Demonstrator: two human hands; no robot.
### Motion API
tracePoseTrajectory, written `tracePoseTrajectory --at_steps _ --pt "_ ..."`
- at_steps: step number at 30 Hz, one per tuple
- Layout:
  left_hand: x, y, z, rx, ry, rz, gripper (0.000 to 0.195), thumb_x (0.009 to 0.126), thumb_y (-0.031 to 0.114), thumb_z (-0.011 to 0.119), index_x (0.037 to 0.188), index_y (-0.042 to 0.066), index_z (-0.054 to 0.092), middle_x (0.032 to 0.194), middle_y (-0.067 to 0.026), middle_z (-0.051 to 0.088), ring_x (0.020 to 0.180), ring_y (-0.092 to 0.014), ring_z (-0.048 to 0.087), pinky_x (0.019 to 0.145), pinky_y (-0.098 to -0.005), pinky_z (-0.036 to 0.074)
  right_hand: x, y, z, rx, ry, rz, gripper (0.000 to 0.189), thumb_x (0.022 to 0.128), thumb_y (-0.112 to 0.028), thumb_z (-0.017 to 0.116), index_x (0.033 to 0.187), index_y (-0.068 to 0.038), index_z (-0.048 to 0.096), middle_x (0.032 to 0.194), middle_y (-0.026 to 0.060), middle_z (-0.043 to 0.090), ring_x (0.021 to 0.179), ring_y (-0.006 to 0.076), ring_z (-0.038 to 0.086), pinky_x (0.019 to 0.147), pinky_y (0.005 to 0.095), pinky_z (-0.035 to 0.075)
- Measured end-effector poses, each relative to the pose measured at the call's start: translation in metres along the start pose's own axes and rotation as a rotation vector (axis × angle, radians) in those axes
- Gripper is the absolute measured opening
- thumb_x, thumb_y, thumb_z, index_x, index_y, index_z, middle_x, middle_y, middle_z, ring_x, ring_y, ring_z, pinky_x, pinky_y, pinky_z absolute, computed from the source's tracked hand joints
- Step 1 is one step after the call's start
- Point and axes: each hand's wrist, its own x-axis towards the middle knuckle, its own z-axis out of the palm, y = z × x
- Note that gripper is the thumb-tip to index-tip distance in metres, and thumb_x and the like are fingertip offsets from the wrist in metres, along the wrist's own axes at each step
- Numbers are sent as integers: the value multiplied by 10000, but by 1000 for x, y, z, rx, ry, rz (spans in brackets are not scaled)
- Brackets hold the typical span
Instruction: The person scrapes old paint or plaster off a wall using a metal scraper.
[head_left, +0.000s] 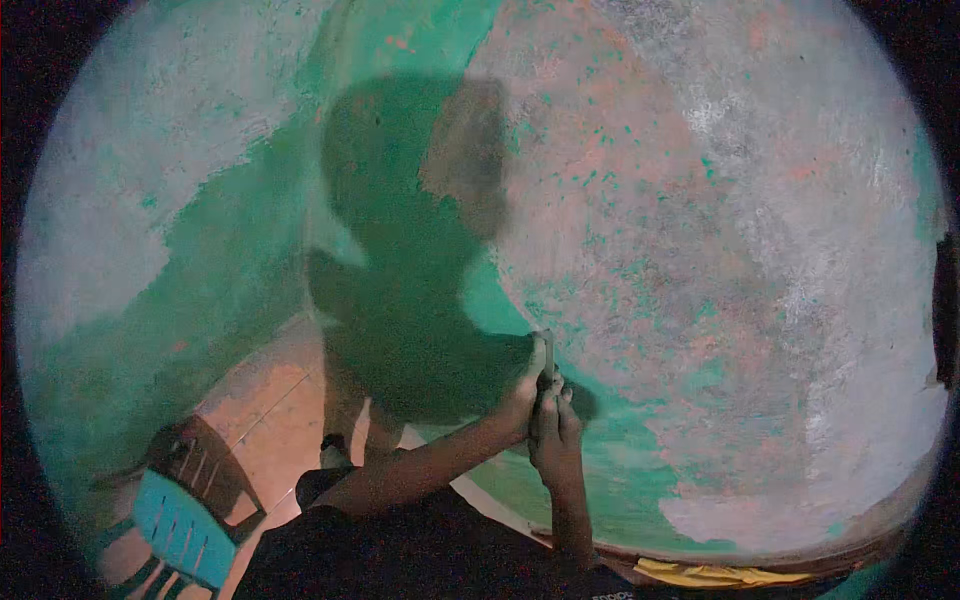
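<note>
A painted wall stands before me, with green paint and large patches of pale grey-white and pinkish surface. My left hand reaches across from the left and lies along a thin, flat grey tool, seen nearly edge-on, perhaps a scraper. The fingers of my right hand curl around the tool's lower part from below. Both hands meet close to the wall, at the border of a green and a pale area. Whether the tool's edge touches the wall I cannot tell.
A blue slatted plastic chair stands at lower left on tan floor tiles. Yellow cloth lies along a brown ledge or edge at lower right. A wall corner runs down left of centre. My dark shadow falls across the wall.
</note>
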Motion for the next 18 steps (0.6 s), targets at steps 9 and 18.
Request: tracePoseTrajectory --at_steps 9,18 --pt "-5 5 9 -4 64 63 492 841 594 516 845 104 477 644 -21 437 602 -175 471 604 -337 444 7 9 0 -106 64 -159 396 983 -248 378 1121 106 490 954 133 577 864 226 516 867 371 394" --pt "-13 1 12 56 75 42 523 839 615 495 809 93 470 639 -20 436 587 -176 459 604 -350 435 0 8 -3 -52 51 -116 354 978 -250 399 1043 72 530 838 109 537 768 162 503 677 306 423"
